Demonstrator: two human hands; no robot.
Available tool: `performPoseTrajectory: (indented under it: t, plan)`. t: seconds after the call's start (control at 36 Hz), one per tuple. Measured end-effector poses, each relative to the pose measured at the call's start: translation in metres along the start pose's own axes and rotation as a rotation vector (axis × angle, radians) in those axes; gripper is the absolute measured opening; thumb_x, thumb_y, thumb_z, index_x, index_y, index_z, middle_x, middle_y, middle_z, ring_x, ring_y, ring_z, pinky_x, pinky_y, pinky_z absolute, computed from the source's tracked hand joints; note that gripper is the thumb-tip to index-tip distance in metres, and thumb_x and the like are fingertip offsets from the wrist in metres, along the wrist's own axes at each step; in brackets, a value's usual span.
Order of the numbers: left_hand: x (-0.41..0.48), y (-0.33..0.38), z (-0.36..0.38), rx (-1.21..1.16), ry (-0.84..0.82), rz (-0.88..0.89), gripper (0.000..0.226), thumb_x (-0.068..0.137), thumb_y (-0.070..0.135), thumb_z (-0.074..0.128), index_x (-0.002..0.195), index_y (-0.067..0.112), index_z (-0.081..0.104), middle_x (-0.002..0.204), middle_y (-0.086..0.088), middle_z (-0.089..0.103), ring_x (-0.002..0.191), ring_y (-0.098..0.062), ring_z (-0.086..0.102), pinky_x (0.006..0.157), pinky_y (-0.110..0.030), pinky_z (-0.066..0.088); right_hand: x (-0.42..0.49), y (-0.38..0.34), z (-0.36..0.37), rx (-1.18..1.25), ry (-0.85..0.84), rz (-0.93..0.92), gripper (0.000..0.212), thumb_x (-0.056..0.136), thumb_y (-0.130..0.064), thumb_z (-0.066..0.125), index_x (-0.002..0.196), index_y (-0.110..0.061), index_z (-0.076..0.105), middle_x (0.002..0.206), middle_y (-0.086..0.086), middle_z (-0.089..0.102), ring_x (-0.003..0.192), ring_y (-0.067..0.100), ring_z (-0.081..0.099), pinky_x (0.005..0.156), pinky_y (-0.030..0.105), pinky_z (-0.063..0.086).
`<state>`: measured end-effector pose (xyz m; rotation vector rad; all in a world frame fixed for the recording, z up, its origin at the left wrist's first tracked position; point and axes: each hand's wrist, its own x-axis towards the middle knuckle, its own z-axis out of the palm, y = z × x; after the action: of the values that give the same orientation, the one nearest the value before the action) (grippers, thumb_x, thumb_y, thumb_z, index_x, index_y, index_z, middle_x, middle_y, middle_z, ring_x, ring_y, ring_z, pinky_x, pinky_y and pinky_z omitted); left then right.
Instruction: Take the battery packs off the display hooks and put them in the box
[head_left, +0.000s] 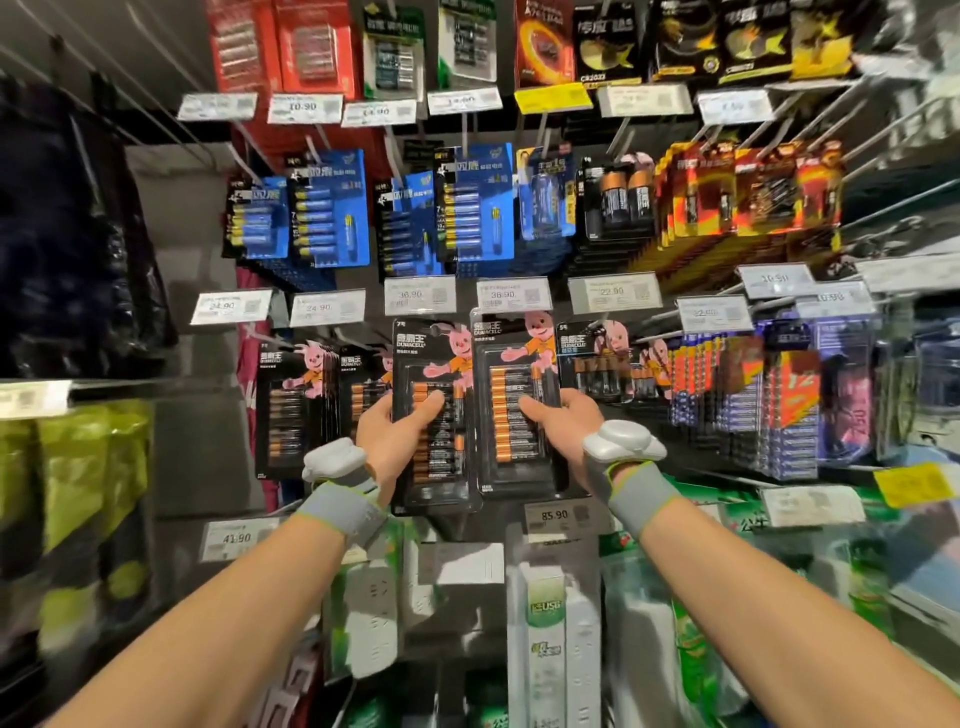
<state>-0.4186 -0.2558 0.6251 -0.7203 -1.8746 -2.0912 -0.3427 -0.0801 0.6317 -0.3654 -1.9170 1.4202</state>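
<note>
Showing, mid-frame, the left grip (395, 434) closed round the left black blister-card battery pack (431, 364) and the right grip (558, 421) closed round the right black blister-card battery pack (514, 358): judged stiff, slick and bottom-heavy, best clasped low at the edges.

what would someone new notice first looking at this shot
Dead centre, two black Duracell packs with pink bunny art are held up side by side: the left hand grips the left pack, the right hand grips the right pack. Behind them hang rows of more batteries, with blue packs in the row above and white price tags between rows.
</note>
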Motion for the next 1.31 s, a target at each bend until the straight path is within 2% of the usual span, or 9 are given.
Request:
performPoseTrajectory:
  t: [0.14,0.22,0.31,0.56,0.69,0.78,0.92,1.11,1.31]
  plan:
    - [-0.001,0.002,-0.002,0.018,-0.002,0.016,0.012,0.087,0.027,0.074,0.094,0.02,0.069,0.093,0.005,0.07,0.1,-0.02,0.067,0.091,-0.031,0.049,0.013,0.006,0.004,-0.025,-0.003,0.051,0.065,0.077,-0.048,0.069,0.127,-0.009,0.055,0.126,0.012,0.06,0.115,0.033,0.056,0.102,0.048,0.044]
    - [0.002,0.0,-0.004,0.031,0.008,0.019,0.009,0.086,0.028,0.075,0.085,0.023,0.068,0.092,0.004,0.071,0.099,-0.022,0.067,0.096,-0.039,0.051,0.017,0.007,0.006,-0.033,-0.005,0.052,0.056,0.079,-0.046,0.069,0.121,-0.011,0.058,0.119,0.011,0.063,0.109,0.032,0.059,0.1,0.047,0.046]
    - [0.006,-0.003,-0.005,0.031,0.006,0.016,0.008,0.085,0.029,0.075,0.086,0.023,0.069,0.093,0.003,0.072,0.098,-0.021,0.068,0.096,-0.041,0.052,0.022,0.009,0.007,-0.048,0.009,0.054,0.069,0.079,-0.048,0.068,0.133,-0.01,0.05,0.132,0.009,0.057,0.119,0.033,0.054,0.104,0.047,0.042]
    - [0.019,-0.013,-0.001,0.061,-0.042,0.054,0.018,0.084,0.026,0.076,0.096,0.014,0.071,0.09,0.006,0.071,0.089,-0.012,0.065,0.085,-0.025,0.049,0.039,0.012,0.016,-0.101,0.018,0.077,0.04,0.087,-0.036,0.066,0.113,-0.008,0.058,0.109,0.012,0.061,0.101,0.031,0.058,0.097,0.043,0.046]
    - [0.032,-0.021,-0.001,0.079,-0.075,0.038,0.027,0.079,0.031,0.08,0.098,0.013,0.074,0.092,0.0,0.076,0.091,-0.016,0.07,0.086,-0.029,0.053,0.056,0.018,0.027,-0.16,0.001,0.123,0.061,0.083,-0.05,0.063,0.13,-0.012,0.051,0.138,0.012,0.051,0.123,0.034,0.049,0.107,0.047,0.037]
    - [0.037,-0.019,-0.004,0.076,-0.091,0.048,0.025,0.079,0.03,0.081,0.096,0.013,0.075,0.09,0.001,0.076,0.083,-0.011,0.07,0.072,-0.019,0.053,0.061,0.017,0.031,-0.228,-0.013,0.15,0.048,0.09,-0.049,0.056,0.122,-0.014,0.051,0.133,0.013,0.044,0.123,0.031,0.044,0.103,0.04,0.034]
    - [0.044,-0.017,-0.009,0.009,-0.134,0.023,0.016,0.077,0.023,0.082,0.089,0.014,0.076,0.085,0.0,0.077,0.079,-0.014,0.072,0.074,-0.023,0.055,0.077,0.019,0.039,-0.315,0.007,0.188,0.072,0.094,-0.048,0.05,0.149,-0.009,0.025,0.153,0.014,0.031,0.138,0.036,0.032,0.113,0.043,0.028]
    - [0.049,-0.012,-0.014,-0.029,-0.194,0.005,0.013,0.078,0.017,0.08,0.089,0.012,0.075,0.078,0.001,0.076,0.068,-0.012,0.071,0.058,-0.02,0.052,0.091,0.024,0.041,-0.409,-0.018,0.226,0.063,0.1,-0.041,0.041,0.147,-0.002,0.026,0.152,0.016,0.031,0.138,0.034,0.032,0.112,0.037,0.026]
    - [0.054,-0.014,-0.018,-0.037,-0.212,0.002,0.012,0.078,0.015,0.08,0.088,0.011,0.075,0.078,-0.002,0.076,0.067,-0.014,0.071,0.058,-0.022,0.056,0.09,0.025,0.04,-0.542,0.003,0.18,0.053,0.1,-0.034,0.044,0.137,0.004,0.042,0.143,0.021,0.044,0.13,0.033,0.044,0.103,0.033,0.035]
